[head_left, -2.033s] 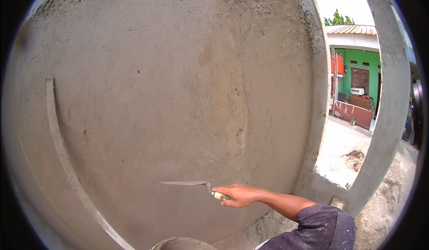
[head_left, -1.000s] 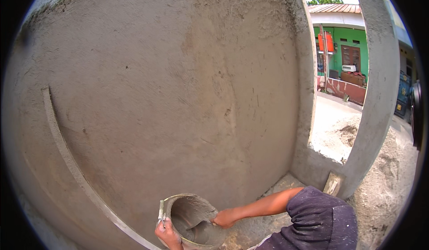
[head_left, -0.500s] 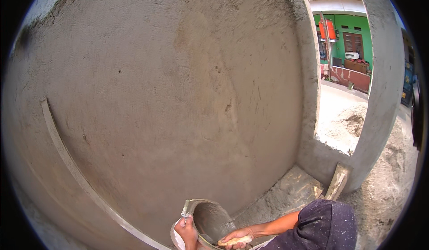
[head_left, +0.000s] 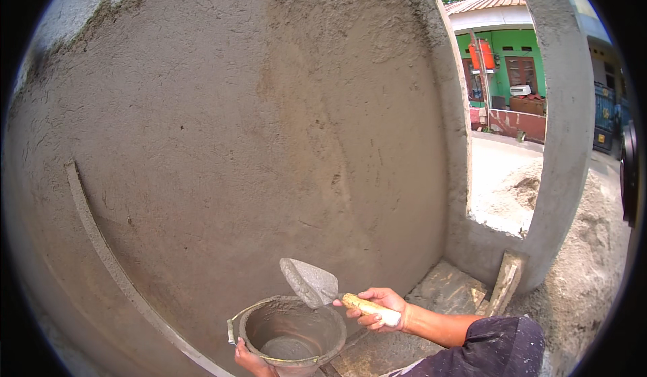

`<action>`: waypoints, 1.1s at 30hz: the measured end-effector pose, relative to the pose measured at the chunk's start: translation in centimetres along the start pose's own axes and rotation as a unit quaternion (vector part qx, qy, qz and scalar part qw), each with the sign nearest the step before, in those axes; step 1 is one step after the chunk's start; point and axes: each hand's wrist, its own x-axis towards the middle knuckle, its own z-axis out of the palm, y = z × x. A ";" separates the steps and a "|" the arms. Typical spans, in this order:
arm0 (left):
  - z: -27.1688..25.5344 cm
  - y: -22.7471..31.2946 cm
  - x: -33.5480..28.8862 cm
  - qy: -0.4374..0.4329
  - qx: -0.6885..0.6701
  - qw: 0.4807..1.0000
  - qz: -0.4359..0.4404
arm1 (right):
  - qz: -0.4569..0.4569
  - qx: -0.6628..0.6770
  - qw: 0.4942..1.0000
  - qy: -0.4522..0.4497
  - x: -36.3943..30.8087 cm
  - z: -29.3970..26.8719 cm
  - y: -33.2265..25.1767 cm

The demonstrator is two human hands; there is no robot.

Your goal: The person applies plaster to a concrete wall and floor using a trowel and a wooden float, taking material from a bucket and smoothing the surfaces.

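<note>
My right hand [head_left: 377, 308] is closed round the pale wooden handle of a trowel [head_left: 310, 282]. The trowel's pointed blade, coated in grey mortar, is raised over the far right rim of a bucket [head_left: 340, 340]. Grey residue smears the inside of the bucket, with some wet mortar low down in it. At the bucket's left side my left hand [head_left: 253, 360] grips the rim near the end of the wire handle. Part of that hand is cut off by the lower edge. Behind the bucket rises a wall [head_left: 222, 175] covered with damp grey plaster.
A long straightedge [head_left: 111, 262] leans against the wall on the left. Right of the bucket lies a mortar-stained board [head_left: 445, 289], with a short wooden piece [head_left: 505, 282] propped by the corner. Beyond the window opening [head_left: 465, 141] stands a green house; sand [head_left: 579, 276] is heaped at right.
The trowel has come up out of the bucket with mortar on its blade, and my right hand has risen. The bucket has tipped more upright, and my left hand has shifted left and down.
</note>
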 end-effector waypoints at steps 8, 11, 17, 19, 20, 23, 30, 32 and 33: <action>-2.3 1.4 -2.1 -0.029 0.073 0.997 -0.010 | -0.549 -0.324 0.767 0.065 -4.5 17.6 -11.9; -3.1 0.0 -1.5 -0.035 0.066 0.997 -0.031 | -0.734 -0.413 0.528 0.107 -7.3 24.4 -15.1; -4.6 -2.1 -0.7 -0.058 0.110 0.990 0.066 | -0.912 -0.365 0.076 0.170 -13.2 35.7 -21.1; -4.7 -3.1 -0.3 -0.022 0.085 0.995 0.055 | -0.920 -0.280 -0.153 0.228 -15.3 38.3 -23.2; -4.4 -3.5 -0.1 0.006 0.054 0.998 0.035 | -0.896 -0.259 -0.223 0.284 -15.5 38.8 -23.3; -3.4 -4.8 -0.1 0.073 0.021 0.997 0.015 | -0.866 -0.205 -0.343 0.301 -16.2 41.8 -21.7; -1.5 -7.0 -0.5 0.226 -0.007 0.974 0.003 | -0.873 -0.134 -0.420 0.211 -10.1 45.0 -29.2; -0.1 -5.7 -1.5 0.257 -0.022 0.966 0.006 | -0.862 -0.164 -0.415 0.240 -6.1 46.0 -33.1; 0.4 -5.1 -2.4 0.261 0.002 0.965 0.024 | -0.896 -0.185 -0.358 0.185 -1.8 46.4 -34.1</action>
